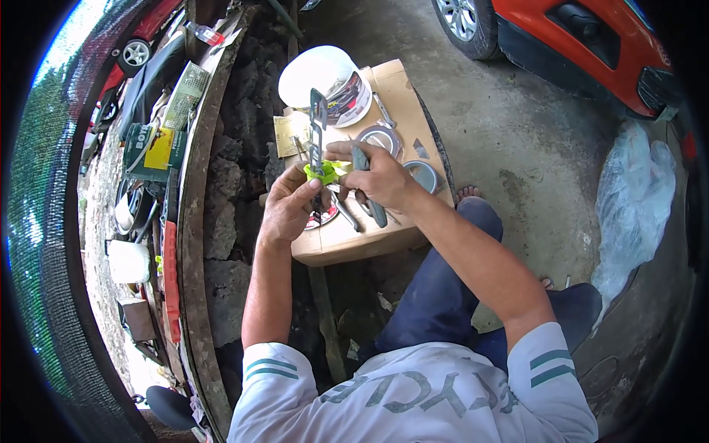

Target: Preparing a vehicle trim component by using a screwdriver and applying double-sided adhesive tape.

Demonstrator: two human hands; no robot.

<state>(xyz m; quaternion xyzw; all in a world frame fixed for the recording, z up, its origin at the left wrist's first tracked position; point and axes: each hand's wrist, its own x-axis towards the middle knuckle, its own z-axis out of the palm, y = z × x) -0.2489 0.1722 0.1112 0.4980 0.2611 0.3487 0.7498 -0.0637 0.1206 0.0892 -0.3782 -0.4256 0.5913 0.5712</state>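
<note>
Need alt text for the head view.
A person's left hand pinches a bright green piece with a dark slotted strip rising above it, while the right hand grips a long dark grey tool. Below is a brown cardboard surface bearing a white plastic bucket; an orange car stands at upper right.

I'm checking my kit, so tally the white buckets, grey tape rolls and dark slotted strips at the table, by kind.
White bucket: 1
Grey tape rolls: 2
Dark slotted strip in the left hand: 1
Total: 4
</note>
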